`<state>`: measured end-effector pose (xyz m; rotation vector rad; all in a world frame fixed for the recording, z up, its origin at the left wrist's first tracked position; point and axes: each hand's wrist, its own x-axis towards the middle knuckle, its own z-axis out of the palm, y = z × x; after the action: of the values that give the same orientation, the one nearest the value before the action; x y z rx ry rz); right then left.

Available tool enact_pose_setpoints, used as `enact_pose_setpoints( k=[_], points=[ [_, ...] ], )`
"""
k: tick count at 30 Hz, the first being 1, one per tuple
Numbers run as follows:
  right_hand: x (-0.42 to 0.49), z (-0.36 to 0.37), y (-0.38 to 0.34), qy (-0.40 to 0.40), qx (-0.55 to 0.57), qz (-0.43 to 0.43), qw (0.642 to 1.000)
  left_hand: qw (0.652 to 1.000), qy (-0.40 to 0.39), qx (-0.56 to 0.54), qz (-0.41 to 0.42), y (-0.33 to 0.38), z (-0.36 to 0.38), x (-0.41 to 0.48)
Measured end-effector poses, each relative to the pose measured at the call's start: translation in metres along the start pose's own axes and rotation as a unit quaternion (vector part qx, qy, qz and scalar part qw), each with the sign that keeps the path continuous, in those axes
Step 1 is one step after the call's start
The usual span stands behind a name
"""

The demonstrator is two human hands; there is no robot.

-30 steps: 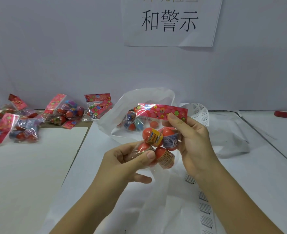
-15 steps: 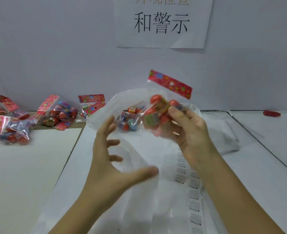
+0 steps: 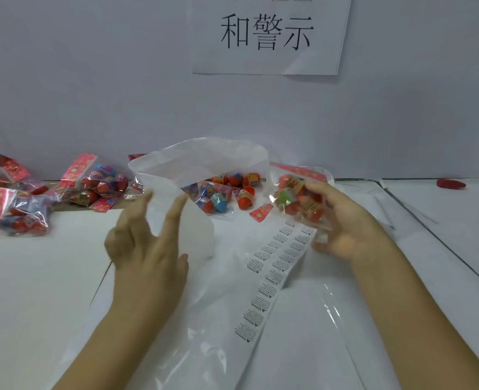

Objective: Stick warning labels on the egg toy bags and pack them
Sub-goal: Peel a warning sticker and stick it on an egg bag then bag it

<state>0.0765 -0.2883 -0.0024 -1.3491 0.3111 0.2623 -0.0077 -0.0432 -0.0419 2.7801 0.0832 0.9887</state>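
Right hand [image 3: 342,223] fingers curl round egg bag [image 3: 291,198], just right of big bag [image 3: 204,161] mouth. Left hand [image 3: 145,249] spread wide, holds nothing. Egg bag likely light, crinkly, slippery; pinch near top

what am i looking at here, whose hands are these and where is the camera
No machine here: these are a person's two bare hands, filmed by one camera worn on the head, looking forward and down. The right hand holds a small egg toy bag beside a large clear plastic bag with packed toy bags inside. The left hand is open, holding nothing. A strip of warning labels lies on the white table; a pile of toy bags sits at the left.
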Motion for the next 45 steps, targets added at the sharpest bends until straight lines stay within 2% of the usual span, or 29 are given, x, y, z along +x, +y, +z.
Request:
enact_pose_setpoints(
  k=[2,5,7,9,12,14,18,22,24,26,28,31,34,39,41,45],
  points=[
    [0.0,0.002,0.002,-0.035,-0.027,0.027,0.999,0.997,-0.005,-0.009,0.08,0.01,0.003,-0.003],
    [0.001,0.007,0.006,-0.062,-0.006,0.036,0.997,0.98,-0.073,-0.004,0.186,0.023,0.008,-0.01],
    [0.002,0.012,0.011,-0.067,0.009,0.044,0.997,0.979,-0.125,0.048,0.151,0.027,0.008,-0.01],
    [0.003,0.016,0.016,-0.071,0.029,0.044,0.996,0.97,-0.195,0.131,0.065,0.021,0.01,-0.011],
    [0.001,0.024,0.022,-0.101,0.033,0.045,0.993,0.958,-0.22,0.182,0.009,0.005,0.021,-0.011],
    [-0.001,0.029,0.024,-0.13,0.027,0.034,0.991,0.956,-0.245,0.159,-0.014,0.0,0.024,-0.01],
    [-0.011,0.047,0.031,-0.187,0.068,-0.009,0.98,0.959,-0.251,0.128,0.014,0.006,0.025,-0.01],
    [-0.013,0.059,0.04,-0.143,0.094,-0.069,0.983,0.965,-0.249,0.078,0.002,0.004,0.024,-0.01],
    [-0.014,0.057,0.038,-0.142,0.092,-0.078,0.982,0.976,-0.214,0.018,-0.026,0.003,0.017,-0.006],
    [-0.017,0.056,0.033,-0.156,0.086,-0.081,0.981,0.977,-0.171,-0.101,-0.075,0.007,0.007,-0.002],
    [-0.02,0.054,0.03,-0.194,0.09,-0.09,0.973,0.951,-0.164,-0.22,-0.141,0.01,-0.001,0.001],
    [-0.023,0.05,0.026,-0.26,0.093,-0.097,0.956,0.904,-0.176,-0.336,-0.199,0.011,-0.009,0.005],
    [-0.028,0.05,0.023,-0.313,0.115,-0.098,0.938,0.825,-0.201,-0.47,-0.24,0.012,-0.017,0.009],
    [-0.034,0.054,0.018,-0.326,0.131,-0.11,0.93,0.695,-0.314,-0.584,-0.278,0.01,-0.027,0.011],
    [-0.032,0.049,0.014,-0.264,0.104,-0.128,0.95,0.688,-0.311,-0.588,-0.291,0.01,-0.029,0.012],
    [-0.02,0.019,-0.003,-0.128,0.02,-0.189,0.973,0.717,-0.219,-0.557,-0.356,0.004,-0.026,0.016]
  ],
)
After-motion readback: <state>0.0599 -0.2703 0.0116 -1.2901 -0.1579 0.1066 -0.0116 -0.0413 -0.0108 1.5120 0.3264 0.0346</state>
